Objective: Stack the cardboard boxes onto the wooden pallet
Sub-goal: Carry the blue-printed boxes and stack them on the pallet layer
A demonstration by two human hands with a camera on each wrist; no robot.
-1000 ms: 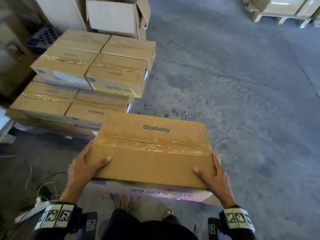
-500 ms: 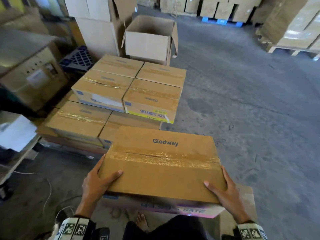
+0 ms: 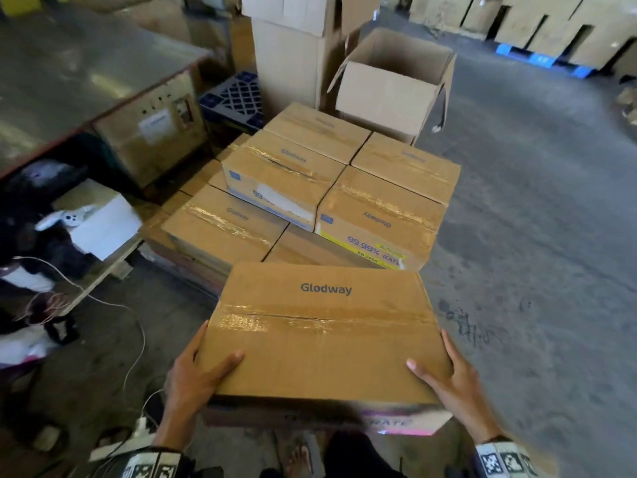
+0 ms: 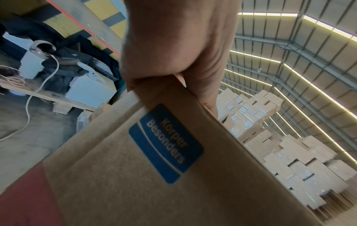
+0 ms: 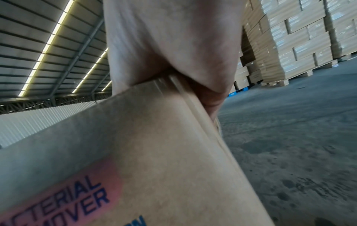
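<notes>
Grey concrete warehouse floor (image 3: 517,219) beneath stacked boxes (image 3: 344,188)

place: warehouse | evidence: tall palletised carton stacks (image 5: 301,45); corrugated metal roof (image 4: 289,45); bare concrete floor (image 3: 534,236)

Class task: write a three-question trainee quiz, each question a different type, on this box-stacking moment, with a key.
1. True or false: the carried box already rests on the stack.
2. Which word is printed on the carried box's top? A) Glodway B) Fragile C) Handle
3. Fill in: the left hand and right hand grip the box's near ____.

Key: 1 false, it is held in the air short of the stack. 2 A. 3 corners.
</notes>
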